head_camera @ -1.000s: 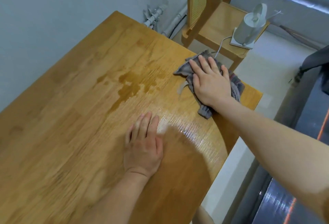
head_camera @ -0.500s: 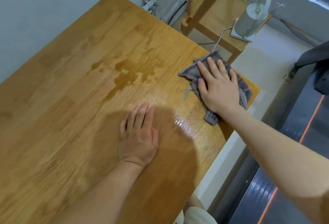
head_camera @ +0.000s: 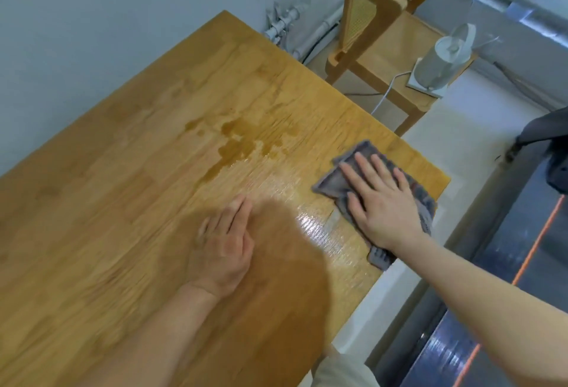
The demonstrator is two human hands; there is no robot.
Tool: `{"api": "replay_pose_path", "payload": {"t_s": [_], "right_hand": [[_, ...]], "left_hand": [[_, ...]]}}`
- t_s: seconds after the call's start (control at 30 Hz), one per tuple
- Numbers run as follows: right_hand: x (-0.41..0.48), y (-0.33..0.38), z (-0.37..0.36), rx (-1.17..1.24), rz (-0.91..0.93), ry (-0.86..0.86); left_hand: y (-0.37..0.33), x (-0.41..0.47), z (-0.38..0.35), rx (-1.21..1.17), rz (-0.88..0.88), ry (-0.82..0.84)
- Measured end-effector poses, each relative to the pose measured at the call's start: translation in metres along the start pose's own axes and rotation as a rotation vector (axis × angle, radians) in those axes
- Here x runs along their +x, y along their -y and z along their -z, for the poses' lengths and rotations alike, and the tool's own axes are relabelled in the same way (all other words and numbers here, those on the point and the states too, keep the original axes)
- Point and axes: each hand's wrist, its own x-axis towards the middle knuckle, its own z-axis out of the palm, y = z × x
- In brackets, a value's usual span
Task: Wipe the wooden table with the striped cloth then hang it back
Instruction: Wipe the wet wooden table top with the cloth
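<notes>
The wooden table [head_camera: 123,202] fills the left and middle of the view. A wet patch [head_camera: 239,144] darkens the wood near its centre, with a shiny damp streak towards the right edge. The grey striped cloth [head_camera: 333,182] lies crumpled near the table's right corner. My right hand [head_camera: 381,202] presses flat on the cloth with straight fingers, covering most of it. My left hand [head_camera: 224,245] rests flat on the bare wood, left of the cloth.
A wooden chair [head_camera: 378,33] stands beyond the table's far right corner with a white kettle [head_camera: 442,61] on its seat and a cord hanging down. Pipes [head_camera: 285,21] run along the wall. The table's right edge drops to a pale floor [head_camera: 461,147].
My right hand has slid the cloth along the table's right edge towards me, leaving a wet sheen. My left hand stays flat on the wood.
</notes>
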Motion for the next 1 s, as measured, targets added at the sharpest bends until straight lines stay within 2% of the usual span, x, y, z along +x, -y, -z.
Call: {"api": "replay_pose_path", "payload": {"t_s": [0.07, 0.1, 0.13, 0.23, 0.3, 0.43, 0.6, 0.7, 0.83, 0.9, 1.0], "right_hand": [[0.015, -0.004, 0.004, 0.055, -0.286, -0.036], [0.013, 0.014, 0.001, 0.053, -0.327, -0.045], [0.002, 0.040, -0.006, 0.029, -0.283, -0.039], [-0.042, 0.125, -0.021, 0.013, 0.127, 0.058], [-0.039, 0.159, -0.027, 0.019, 0.304, 0.114], [0.023, 0.200, -0.028, 0.045, 0.414, 0.115], [0.114, 0.279, -0.030, 0.093, 0.430, 0.098], [0.097, 0.271, -0.033, 0.088, 0.411, 0.059], [0.002, 0.217, -0.026, 0.055, 0.460, 0.138], [0.006, 0.213, -0.025, 0.036, 0.473, 0.156], [0.053, 0.248, -0.027, 0.039, 0.440, 0.130]], "left_hand": [[0.035, -0.008, 0.013, 0.048, 0.126, -0.055], [0.053, -0.010, 0.018, 0.070, 0.191, -0.090], [0.071, -0.010, 0.024, 0.087, 0.263, -0.118], [0.111, -0.006, 0.036, 0.090, 0.508, -0.145], [0.126, -0.008, 0.036, 0.090, 0.580, -0.142], [0.135, -0.013, 0.027, 0.123, 0.562, -0.163], [0.139, -0.012, 0.023, 0.087, 0.567, -0.258], [0.133, -0.016, 0.021, 0.083, 0.574, -0.266], [0.135, -0.016, 0.024, 0.073, 0.549, -0.237], [0.138, -0.014, 0.025, 0.078, 0.562, -0.234], [0.139, -0.010, 0.027, 0.069, 0.567, -0.234]]}}
